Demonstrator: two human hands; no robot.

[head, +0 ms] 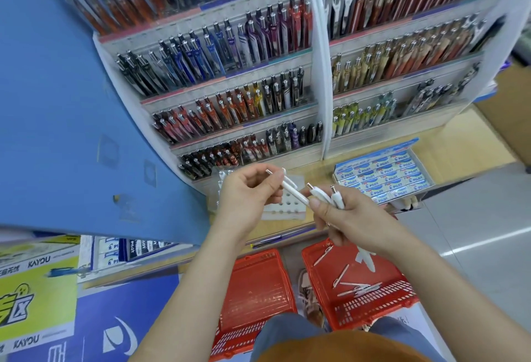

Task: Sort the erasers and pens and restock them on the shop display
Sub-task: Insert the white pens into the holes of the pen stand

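Note:
My left hand point(249, 192) pinches one white pen point(290, 188) with a silver tip, held slantwise in front of the display. My right hand point(346, 218) grips a small bunch of white pens point(330, 195), tips pointing up. The two hands are close together, almost touching. Under them on the shelf lies a white perforated pen holder point(284, 208). Several more white pens point(357, 287) lie loose in the right red basket point(382, 301). A box of blue and white erasers point(385, 178) sits on the shelf at the right.
The tiered pen display point(230, 97) fills the upper view with rows of pens. A second red basket point(253, 292) stands on the floor at the left. A blue panel point(66, 103) rises at the left, with eraser boxes point(120, 249) below it.

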